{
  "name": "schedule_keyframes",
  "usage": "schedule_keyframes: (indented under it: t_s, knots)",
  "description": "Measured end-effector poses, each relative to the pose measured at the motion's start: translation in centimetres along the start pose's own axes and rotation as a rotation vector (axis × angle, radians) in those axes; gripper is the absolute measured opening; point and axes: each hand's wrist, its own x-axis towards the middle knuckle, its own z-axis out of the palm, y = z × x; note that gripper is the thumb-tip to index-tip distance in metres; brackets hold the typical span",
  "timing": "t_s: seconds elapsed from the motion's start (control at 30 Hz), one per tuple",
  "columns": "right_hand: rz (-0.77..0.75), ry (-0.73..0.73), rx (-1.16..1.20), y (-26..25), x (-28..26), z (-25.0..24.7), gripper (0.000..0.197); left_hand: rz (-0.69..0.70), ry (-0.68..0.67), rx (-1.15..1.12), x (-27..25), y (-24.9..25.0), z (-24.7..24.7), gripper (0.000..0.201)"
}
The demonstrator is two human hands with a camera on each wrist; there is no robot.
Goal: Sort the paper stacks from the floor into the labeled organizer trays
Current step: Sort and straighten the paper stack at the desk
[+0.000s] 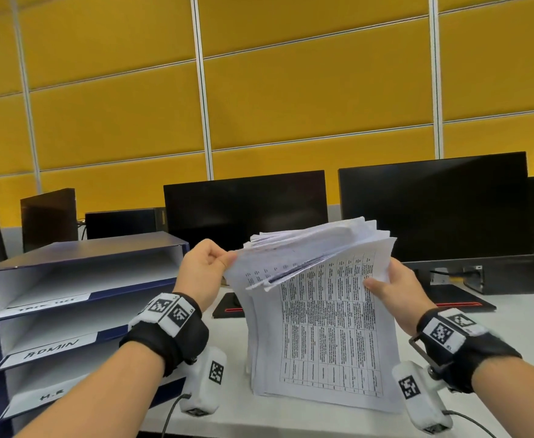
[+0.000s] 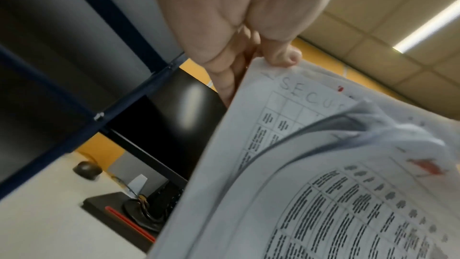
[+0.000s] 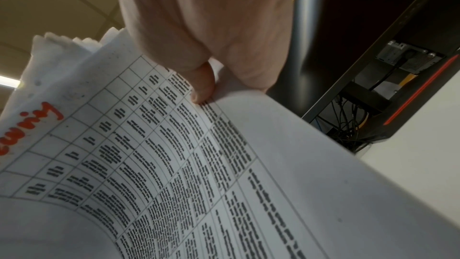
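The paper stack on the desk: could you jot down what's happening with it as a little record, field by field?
Item: paper stack, printed tables, standing on its lower edge on the white desk
Left hand: pinches the top corner of some sheets, peeling them back
Right hand: grips the stack's right edge, thumb on the front page
Handwriting: pencilled "SECU..." on a sheet's top corner; red ink on another
Organizer trays: left of the stack; labels "ADMIN", "H.R"; top label unreadable
Behind: two dark monitors

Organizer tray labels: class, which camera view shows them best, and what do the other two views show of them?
The head view: white strips on the tray fronts, the ADMIN label plainly readable, the lowest label partly hidden by the left arm, the top label blurred. The left wrist view shows only the organizer frame, no labels; the right wrist view shows none.
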Motion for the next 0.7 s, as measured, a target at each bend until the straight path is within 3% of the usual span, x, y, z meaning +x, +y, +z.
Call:
schedule_keyframes:
  t_s: [0.2,0.33,0.4,0.7]
  knots:
    - [0.017,0.011,0.028,0.2,0.0,0.0,0.030,-0.002,0.188,0.024,0.1,-0.4,0.5,0.016]
    - [0.034,0.044,0.059,0.3,0.0,-0.1,0.029,-0.019,0.047,-0.053,-0.2,-1.2,1.0,0.018]
    - [0.039,0.052,0.060,0.5,0.0,-0.2,0.030,-0.014,-0.021,0.018,-0.4,-1.6,1.4,0.013]
    - [0.050,0.261,0.031,0.7,0.2,-2.8,0.034,-0.016,0.225,0.205,0.3,-0.7,0.7,0.013]
